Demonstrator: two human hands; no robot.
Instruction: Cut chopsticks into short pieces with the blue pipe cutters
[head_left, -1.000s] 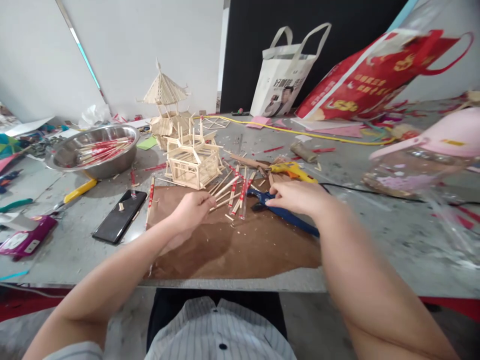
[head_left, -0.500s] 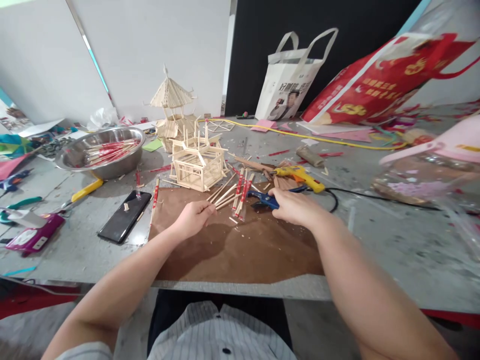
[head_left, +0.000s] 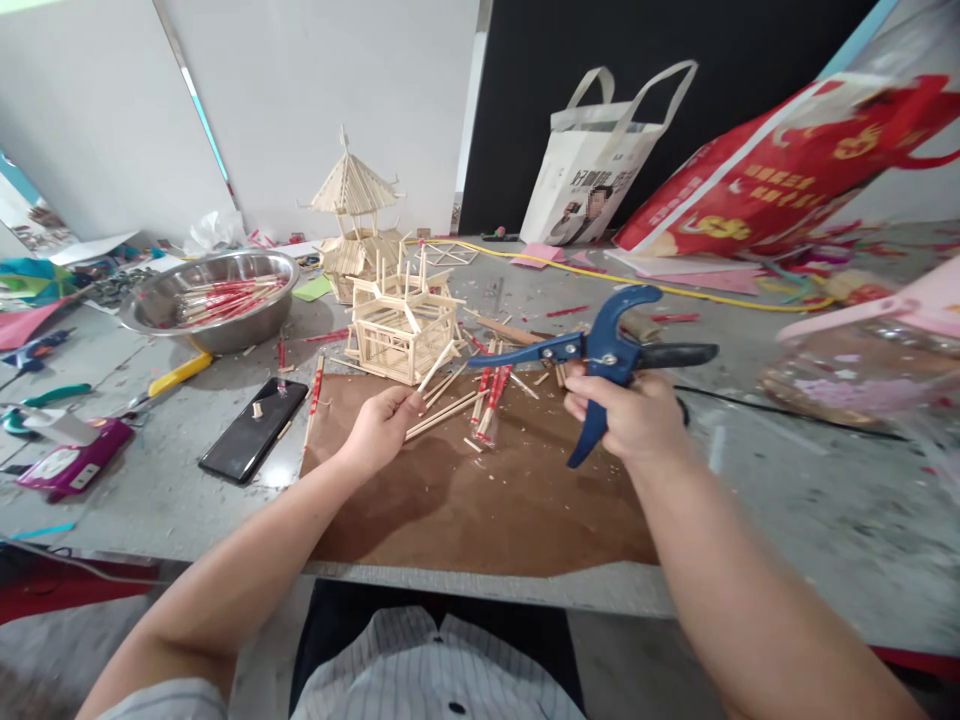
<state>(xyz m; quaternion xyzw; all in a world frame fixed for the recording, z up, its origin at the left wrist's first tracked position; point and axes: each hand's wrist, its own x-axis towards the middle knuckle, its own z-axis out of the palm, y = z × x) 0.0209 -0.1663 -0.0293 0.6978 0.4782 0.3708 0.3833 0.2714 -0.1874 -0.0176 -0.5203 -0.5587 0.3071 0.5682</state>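
Table (head_left: 787,540): grey, scuffed, crowded; I sit at its near edge.
Brown mat (head_left: 487,500): lies in front of me, littered with offcuts.
Steel bowl (head_left: 210,300): far left, holding red-wrapped sticks.
Stick house (head_left: 405,325): stands at the mat's far edge, with a finished pagoda (head_left: 356,225) behind it.
Phone (head_left: 255,430): flat on the table, just left of the mat.
Cutter (head_left: 600,360): blue-handled, raised above the mat, its blade end pointing left toward the stick.
My right hand (head_left: 637,415): wrapped around the cutter's handles; I can't tell how far apart the blades stand.
My left hand (head_left: 382,425): pinching one thin stick (head_left: 439,365) near its lower end, the tip angled up toward the house.
Loose sticks (head_left: 487,390): a scattered heap between my hands.
Risk: I judge my left fingertips (head_left: 409,400) sit close to where the blade could bite; a thin stick may splinter or shoot off when squeezed.
Risk: the stick's tip is near the house, so a jerk could knock its glued rails.
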